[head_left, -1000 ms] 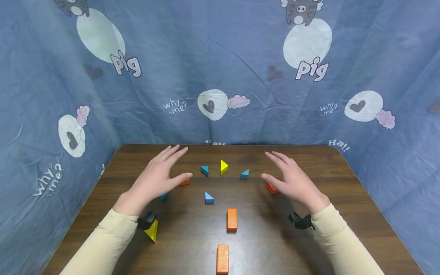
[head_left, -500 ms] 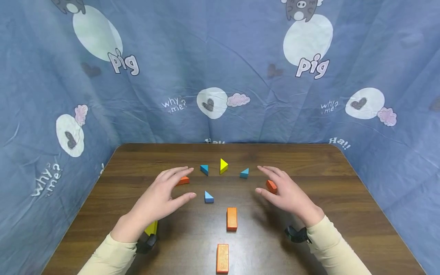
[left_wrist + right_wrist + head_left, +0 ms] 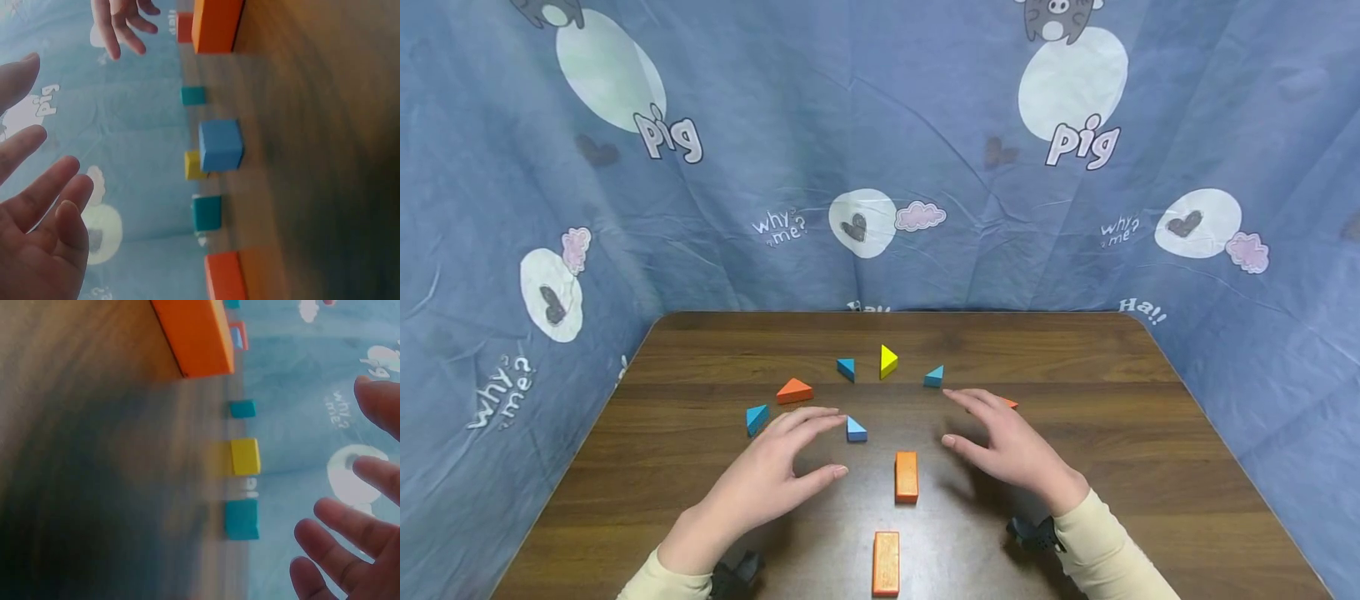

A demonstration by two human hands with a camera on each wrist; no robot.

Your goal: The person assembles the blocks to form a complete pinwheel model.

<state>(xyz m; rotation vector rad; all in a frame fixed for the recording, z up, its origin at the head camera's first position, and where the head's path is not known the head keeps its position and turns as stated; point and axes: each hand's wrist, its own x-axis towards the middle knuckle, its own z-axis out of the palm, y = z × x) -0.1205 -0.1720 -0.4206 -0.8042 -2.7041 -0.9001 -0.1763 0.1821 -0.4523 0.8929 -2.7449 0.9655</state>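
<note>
My left hand [image 3: 763,483] hovers over the table's left half, fingers relaxed and spread from the thumb, nothing in it. Its fingertips overlap a light blue triangular block [image 3: 857,431] in the head view. On the right, my right hand [image 3: 1011,442] is held likewise, with an orange block [image 3: 1011,403] mostly hidden behind it. A teal triangular block [image 3: 934,377] sits just beyond its fingertips. Between the hands lie two orange rectangular blocks [image 3: 906,477], one nearer the front. In the left wrist view the light blue block [image 3: 220,145] stands near the middle, apart from the fingers.
Farther back stand a yellow triangular block [image 3: 888,362] and another teal triangular block [image 3: 846,369]. An orange triangular block [image 3: 794,392] and a blue one [image 3: 756,420] lie at the left. A blue patterned curtain [image 3: 880,150] surrounds the brown table [image 3: 1112,358] at the back and sides.
Both hands have drawn back toward the front and inward. The left hand uncovers the orange and blue triangular blocks, and its arm now hides a yellow block at the front left. The blocks stay put.
</note>
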